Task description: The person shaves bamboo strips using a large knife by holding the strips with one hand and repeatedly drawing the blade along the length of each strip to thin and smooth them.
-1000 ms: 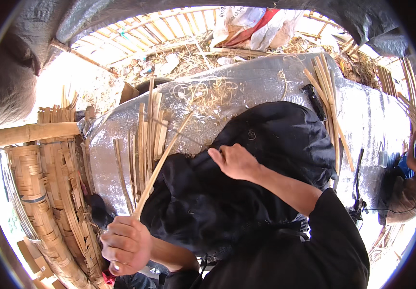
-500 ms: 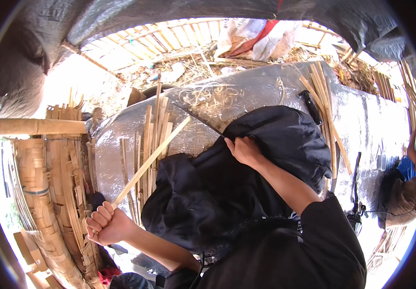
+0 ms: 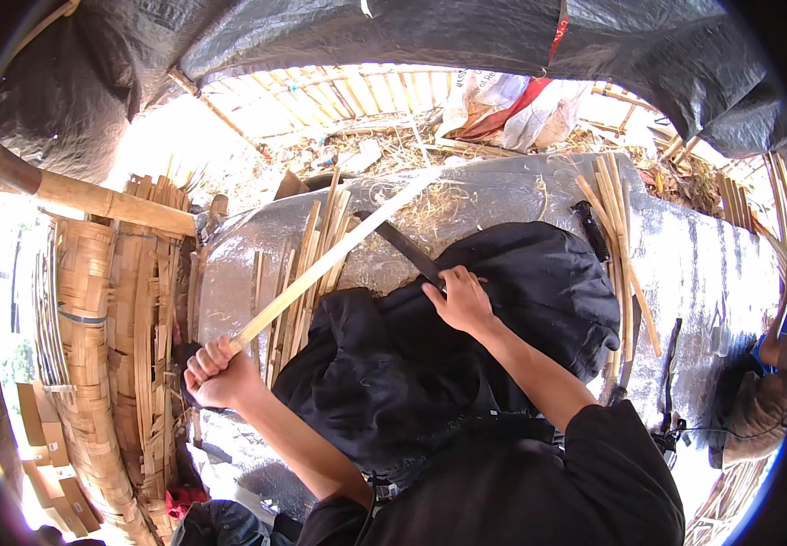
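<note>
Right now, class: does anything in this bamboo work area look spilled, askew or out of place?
Thin shavings and fibres lie scattered over the grey sheet near the blade held by the right hand. The left hand grips a bamboo strip. Otherwise nothing stands out.

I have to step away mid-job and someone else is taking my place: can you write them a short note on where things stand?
Left hand: closed grip on the near end of a long bamboo strip.
Right hand: closed on a dark blade laid against the strip, over the black cloth on the lap.
Bamboo strips lie to the left, another bundle to the right, on the silver tarp.
The held strip is mid-working; how far along is unclear.
</note>
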